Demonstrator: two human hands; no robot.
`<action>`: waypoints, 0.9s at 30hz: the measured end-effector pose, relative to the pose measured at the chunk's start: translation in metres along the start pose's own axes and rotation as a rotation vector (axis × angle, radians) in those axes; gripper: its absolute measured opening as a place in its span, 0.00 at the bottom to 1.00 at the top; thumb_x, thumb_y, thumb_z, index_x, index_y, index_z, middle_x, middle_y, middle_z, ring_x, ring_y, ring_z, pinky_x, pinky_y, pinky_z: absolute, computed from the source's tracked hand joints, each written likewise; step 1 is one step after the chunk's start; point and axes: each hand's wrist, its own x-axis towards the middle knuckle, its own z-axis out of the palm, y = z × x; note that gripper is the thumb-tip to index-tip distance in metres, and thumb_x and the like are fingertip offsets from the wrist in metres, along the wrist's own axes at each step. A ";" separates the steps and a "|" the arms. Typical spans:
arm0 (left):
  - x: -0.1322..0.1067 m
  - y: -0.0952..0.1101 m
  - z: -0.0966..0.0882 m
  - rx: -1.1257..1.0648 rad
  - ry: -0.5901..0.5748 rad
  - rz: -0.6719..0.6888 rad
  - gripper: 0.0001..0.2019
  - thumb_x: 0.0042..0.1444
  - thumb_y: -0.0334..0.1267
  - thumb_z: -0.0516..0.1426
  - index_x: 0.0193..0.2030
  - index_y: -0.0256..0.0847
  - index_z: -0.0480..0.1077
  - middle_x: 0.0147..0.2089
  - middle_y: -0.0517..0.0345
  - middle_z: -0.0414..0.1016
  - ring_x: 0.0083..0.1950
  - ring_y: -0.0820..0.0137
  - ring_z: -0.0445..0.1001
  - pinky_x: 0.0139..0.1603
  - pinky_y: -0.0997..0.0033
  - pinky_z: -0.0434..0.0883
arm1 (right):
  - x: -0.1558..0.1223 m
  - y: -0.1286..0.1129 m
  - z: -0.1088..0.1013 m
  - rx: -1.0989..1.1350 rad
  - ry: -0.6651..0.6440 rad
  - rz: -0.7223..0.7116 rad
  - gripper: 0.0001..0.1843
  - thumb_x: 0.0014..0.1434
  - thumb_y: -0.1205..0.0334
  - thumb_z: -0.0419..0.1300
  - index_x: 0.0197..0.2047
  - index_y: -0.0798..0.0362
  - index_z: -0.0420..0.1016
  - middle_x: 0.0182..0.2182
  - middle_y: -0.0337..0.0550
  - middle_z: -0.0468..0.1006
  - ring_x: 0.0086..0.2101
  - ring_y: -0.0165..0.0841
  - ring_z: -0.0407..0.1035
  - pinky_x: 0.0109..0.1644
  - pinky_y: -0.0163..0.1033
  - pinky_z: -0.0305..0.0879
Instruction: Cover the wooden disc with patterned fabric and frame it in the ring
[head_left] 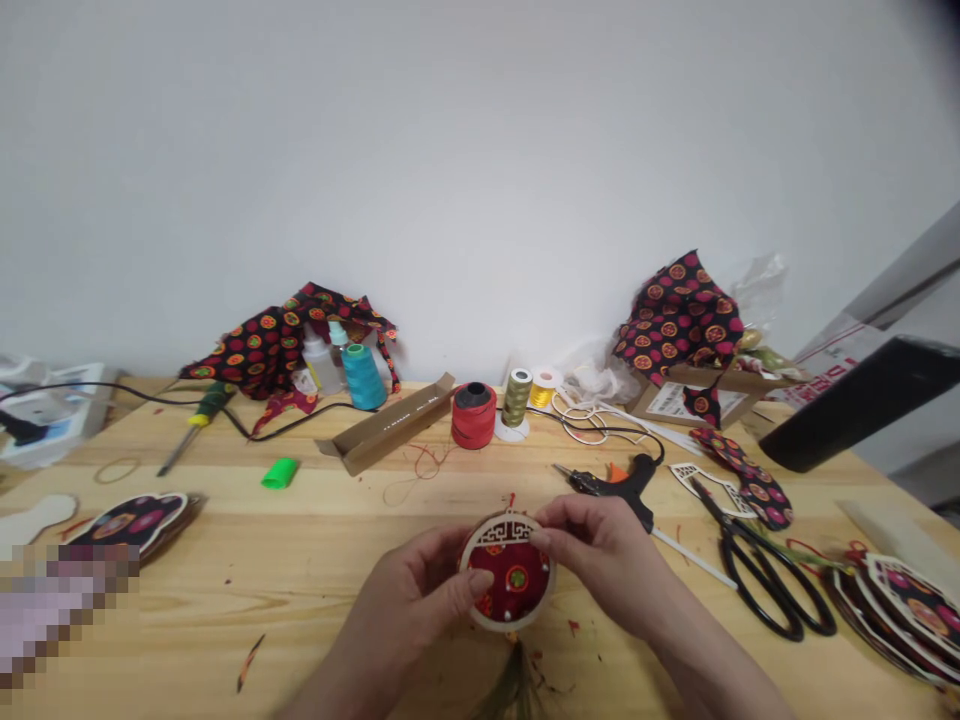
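Note:
Between my two hands is a round wooden-framed pendant (517,590) with red patterned fabric, a cut-out lattice across its top and small white dots along the edge. My left hand (420,590) grips its left side, thumb on the fabric face. At the upper right rim, the thumb and fingers of my right hand (600,555) pinch the frame. A dark green tassel (514,685) hangs from the bottom toward me. Behind my right hand lies a black glue gun (619,485) with a white glue stick at its rear. Black-handled scissors (765,570) rest farther right.
Thread spools stand at the back: red (473,418), teal (364,380) and olive (517,398). A narrow cardboard box (394,430), a screwdriver (191,435) and a green cap (280,473) lie to the left. Stacked fabric-covered pieces (911,610) sit at right. Patterned cloth (679,320) leans against the wall.

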 end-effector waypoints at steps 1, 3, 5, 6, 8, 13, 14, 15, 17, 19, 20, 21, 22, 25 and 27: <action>-0.001 0.001 0.002 -0.049 -0.016 -0.004 0.15 0.49 0.40 0.65 0.45 0.43 0.77 0.46 0.54 0.83 0.48 0.60 0.79 0.50 0.65 0.73 | -0.004 -0.002 0.003 -0.030 0.011 -0.028 0.07 0.51 0.62 0.60 0.29 0.55 0.78 0.25 0.40 0.79 0.27 0.30 0.69 0.32 0.34 0.64; -0.002 0.003 0.005 -0.103 -0.015 -0.004 0.14 0.47 0.37 0.66 0.43 0.44 0.79 0.43 0.55 0.84 0.44 0.62 0.80 0.46 0.68 0.74 | -0.011 -0.004 0.007 -0.092 0.030 -0.094 0.06 0.53 0.65 0.60 0.28 0.54 0.78 0.25 0.39 0.78 0.27 0.30 0.69 0.31 0.33 0.63; -0.003 0.004 0.007 -0.117 0.006 0.006 0.12 0.46 0.36 0.67 0.40 0.44 0.80 0.41 0.56 0.84 0.42 0.64 0.81 0.43 0.72 0.75 | -0.016 -0.005 0.010 -0.139 0.036 -0.151 0.06 0.53 0.67 0.59 0.28 0.54 0.78 0.24 0.38 0.77 0.27 0.29 0.68 0.31 0.32 0.63; -0.004 0.004 0.007 -0.116 0.018 0.006 0.12 0.46 0.35 0.67 0.39 0.44 0.80 0.40 0.57 0.84 0.41 0.65 0.81 0.42 0.73 0.75 | -0.017 -0.005 0.011 -0.161 0.038 -0.175 0.07 0.54 0.68 0.59 0.28 0.54 0.78 0.24 0.38 0.77 0.27 0.29 0.68 0.31 0.33 0.63; -0.005 0.005 0.008 -0.102 0.041 0.008 0.10 0.45 0.35 0.67 0.37 0.44 0.81 0.38 0.57 0.85 0.39 0.66 0.81 0.40 0.75 0.75 | -0.019 -0.004 0.012 -0.199 0.054 -0.222 0.07 0.55 0.69 0.59 0.29 0.53 0.78 0.25 0.39 0.78 0.28 0.30 0.69 0.33 0.33 0.63; -0.008 0.004 0.007 -0.064 0.089 0.021 0.07 0.46 0.36 0.66 0.35 0.45 0.82 0.35 0.57 0.85 0.36 0.67 0.81 0.37 0.77 0.75 | -0.021 0.001 0.016 -0.259 0.080 -0.310 0.07 0.57 0.70 0.59 0.31 0.52 0.78 0.27 0.39 0.79 0.29 0.30 0.70 0.34 0.34 0.62; -0.009 0.003 0.006 -0.057 0.094 0.023 0.07 0.46 0.36 0.66 0.35 0.45 0.82 0.35 0.57 0.85 0.35 0.67 0.81 0.37 0.77 0.75 | -0.022 0.001 0.017 -0.264 0.077 -0.312 0.07 0.57 0.70 0.59 0.31 0.53 0.78 0.26 0.39 0.79 0.29 0.30 0.70 0.33 0.34 0.62; -0.009 0.001 0.005 -0.046 0.094 0.026 0.08 0.47 0.37 0.66 0.36 0.46 0.82 0.34 0.57 0.85 0.35 0.67 0.81 0.37 0.77 0.75 | -0.022 0.002 0.018 -0.261 0.077 -0.312 0.07 0.57 0.70 0.59 0.30 0.53 0.78 0.26 0.39 0.78 0.29 0.30 0.70 0.34 0.34 0.62; -0.010 -0.001 0.003 -0.010 0.097 0.035 0.08 0.48 0.37 0.65 0.38 0.47 0.82 0.35 0.57 0.85 0.36 0.67 0.81 0.37 0.77 0.75 | -0.023 0.003 0.020 -0.240 0.085 -0.310 0.07 0.57 0.71 0.60 0.30 0.53 0.78 0.26 0.39 0.78 0.29 0.30 0.70 0.33 0.34 0.61; -0.010 -0.002 0.002 0.030 0.108 0.041 0.08 0.50 0.38 0.65 0.38 0.47 0.82 0.35 0.57 0.85 0.36 0.67 0.81 0.38 0.77 0.75 | -0.024 0.004 0.022 -0.221 0.098 -0.306 0.07 0.56 0.71 0.60 0.29 0.53 0.78 0.25 0.38 0.78 0.28 0.29 0.69 0.33 0.33 0.61; -0.010 -0.003 0.002 0.045 0.114 0.045 0.07 0.50 0.38 0.65 0.37 0.47 0.82 0.35 0.57 0.85 0.36 0.66 0.80 0.38 0.77 0.75 | -0.024 0.004 0.022 -0.215 0.103 -0.306 0.07 0.56 0.71 0.60 0.29 0.53 0.78 0.25 0.38 0.78 0.27 0.29 0.69 0.32 0.33 0.61; -0.010 -0.003 0.002 0.055 0.120 0.050 0.07 0.50 0.39 0.65 0.37 0.47 0.82 0.35 0.57 0.85 0.36 0.66 0.80 0.37 0.77 0.75 | -0.024 0.005 0.023 -0.213 0.107 -0.306 0.07 0.56 0.71 0.60 0.29 0.53 0.78 0.25 0.38 0.78 0.27 0.29 0.69 0.32 0.33 0.61; -0.010 -0.003 0.003 0.064 0.122 0.057 0.07 0.50 0.39 0.65 0.36 0.46 0.82 0.34 0.57 0.85 0.36 0.66 0.80 0.37 0.77 0.75 | -0.024 0.005 0.023 -0.212 0.110 -0.307 0.07 0.55 0.71 0.60 0.29 0.53 0.78 0.25 0.38 0.78 0.27 0.29 0.69 0.32 0.33 0.61; -0.010 -0.002 0.005 0.079 0.126 0.071 0.07 0.48 0.41 0.65 0.35 0.46 0.82 0.33 0.57 0.84 0.35 0.65 0.80 0.36 0.76 0.75 | -0.025 0.006 0.024 -0.207 0.114 -0.298 0.07 0.55 0.71 0.60 0.29 0.53 0.78 0.24 0.38 0.78 0.27 0.29 0.70 0.32 0.33 0.61; -0.011 -0.001 0.005 0.086 0.122 0.070 0.07 0.48 0.41 0.64 0.34 0.46 0.82 0.32 0.57 0.84 0.34 0.65 0.80 0.35 0.76 0.75 | -0.026 0.006 0.025 -0.208 0.119 -0.293 0.07 0.55 0.72 0.60 0.28 0.53 0.77 0.24 0.38 0.77 0.26 0.29 0.69 0.31 0.32 0.60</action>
